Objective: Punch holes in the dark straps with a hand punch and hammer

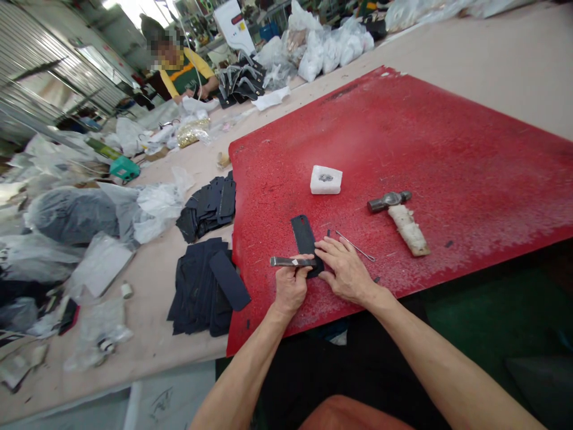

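Note:
My left hand [290, 288] is closed around a bar-shaped metal punch tool [284, 261], its long end pointing left. The tool is over the lower part of a dark strip of material [303, 232], which has a small slot near its top end. My right hand [344, 269] rests with fingers stretched out on the strip's right edge and the red mat. A thin metal rod with a looped end [357, 246] lies just beyond my right fingers. Farther right is a hammer [405, 224] with a white-wrapped handle. The strip's lower end is partly hidden by my hands.
A white block [326, 180] with a dark-marked top sits on the red mat [430, 149]. Dark cut pieces lie stacked at left in a near pile [197, 292] and a far pile [212, 206]. Plastic bags [76, 215] crowd the left. A co-worker [188, 71] sits across the table.

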Demonstrator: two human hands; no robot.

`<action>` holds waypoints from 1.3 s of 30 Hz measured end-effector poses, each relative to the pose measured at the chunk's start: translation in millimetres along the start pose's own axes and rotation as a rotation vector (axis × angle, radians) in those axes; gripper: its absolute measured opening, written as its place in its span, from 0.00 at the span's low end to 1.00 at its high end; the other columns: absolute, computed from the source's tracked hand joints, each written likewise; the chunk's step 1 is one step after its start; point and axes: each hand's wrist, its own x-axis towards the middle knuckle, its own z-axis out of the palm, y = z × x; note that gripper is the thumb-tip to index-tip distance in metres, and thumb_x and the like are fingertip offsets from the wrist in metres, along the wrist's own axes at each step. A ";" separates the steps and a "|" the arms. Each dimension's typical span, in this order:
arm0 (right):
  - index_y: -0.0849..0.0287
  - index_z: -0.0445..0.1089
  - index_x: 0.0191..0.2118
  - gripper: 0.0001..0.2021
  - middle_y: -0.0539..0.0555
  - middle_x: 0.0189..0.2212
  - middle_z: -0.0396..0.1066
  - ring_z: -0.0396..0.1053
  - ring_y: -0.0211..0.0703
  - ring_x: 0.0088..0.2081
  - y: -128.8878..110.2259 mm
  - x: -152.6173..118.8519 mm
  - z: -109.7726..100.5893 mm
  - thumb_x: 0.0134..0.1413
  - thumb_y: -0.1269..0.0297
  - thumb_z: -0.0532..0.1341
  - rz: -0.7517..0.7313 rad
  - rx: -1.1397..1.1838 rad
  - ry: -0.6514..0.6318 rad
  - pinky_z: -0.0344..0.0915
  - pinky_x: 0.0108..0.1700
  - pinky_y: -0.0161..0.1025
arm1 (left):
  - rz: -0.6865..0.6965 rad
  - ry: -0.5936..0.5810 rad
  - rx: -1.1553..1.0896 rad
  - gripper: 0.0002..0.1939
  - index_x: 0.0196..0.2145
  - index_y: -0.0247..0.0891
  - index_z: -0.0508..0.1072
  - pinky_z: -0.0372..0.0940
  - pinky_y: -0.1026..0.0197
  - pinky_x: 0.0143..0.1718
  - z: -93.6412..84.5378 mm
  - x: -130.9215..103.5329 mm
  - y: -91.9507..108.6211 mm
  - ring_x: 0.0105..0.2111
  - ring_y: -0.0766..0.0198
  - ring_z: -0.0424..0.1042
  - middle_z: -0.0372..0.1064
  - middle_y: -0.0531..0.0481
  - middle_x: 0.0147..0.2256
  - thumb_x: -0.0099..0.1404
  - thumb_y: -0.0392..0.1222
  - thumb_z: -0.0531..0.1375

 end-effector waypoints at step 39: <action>0.59 0.66 0.56 0.24 0.57 0.60 0.64 0.55 0.54 0.64 0.3 -0.6 0.5 0.52 0.68 0.62 -0.010 -0.012 0.012 0.44 0.66 0.57 | 0.090 -0.031 0.074 0.11 0.43 0.39 0.76 0.72 0.59 0.44 1.1 -1.3 -5.4 0.39 0.62 0.77 0.77 0.47 0.40 0.66 0.33 0.56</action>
